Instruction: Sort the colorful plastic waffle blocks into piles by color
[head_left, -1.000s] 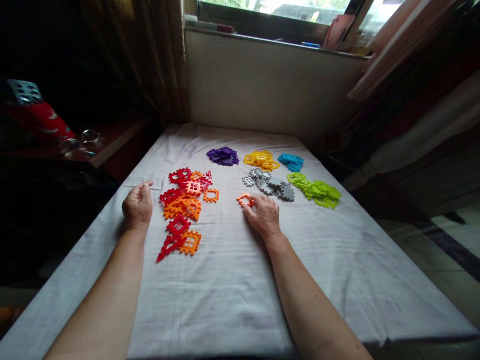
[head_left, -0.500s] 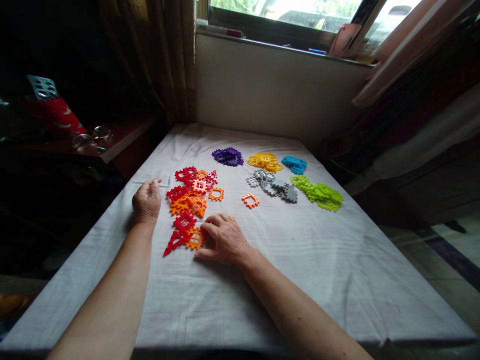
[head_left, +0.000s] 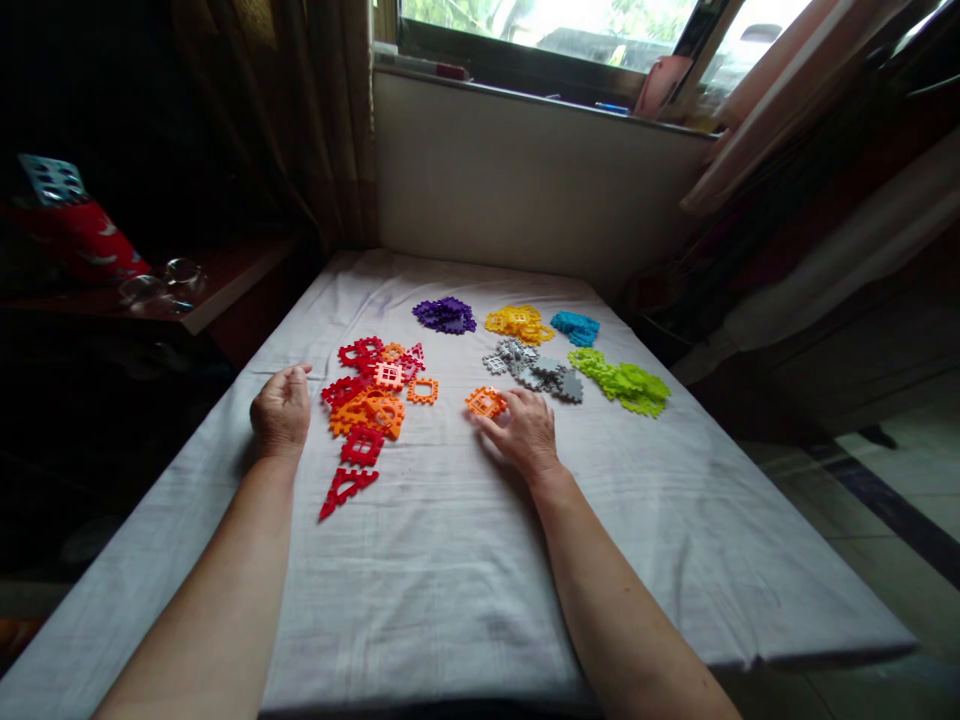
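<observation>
My right hand point(head_left: 523, 430) grips an orange window-shaped plastic building piece point(head_left: 486, 402) between thumb and fingers, over the spot of a lighter orange frame piece that it now mostly covers. My left hand point(head_left: 280, 410) rests on the cloth with its fingers curled in; whether anything is inside cannot be seen. Between the hands lies a mixed group of red pieces point(head_left: 362, 446) and orange pieces point(head_left: 366, 410), with a pale pink window piece point(head_left: 388, 375) on top. One orange square frame point(head_left: 423, 391) sits at its right. A red triangle piece point(head_left: 347, 490) lies nearest me.
Sorted piles lie farther back: purple point(head_left: 445, 315), yellow point(head_left: 519, 324), blue point(head_left: 575, 328), grey point(head_left: 534, 368) and lime green point(head_left: 622, 382). A white cloth point(head_left: 450, 590) covers the table. Glasses point(head_left: 161, 285) and a red holder point(head_left: 82, 240) stand on a side cabinet at left.
My right hand has carried the orange window piece from the front of the red-orange group to the right, onto the lone frame piece. My left hand keeps its place. The camera view shifted slightly.
</observation>
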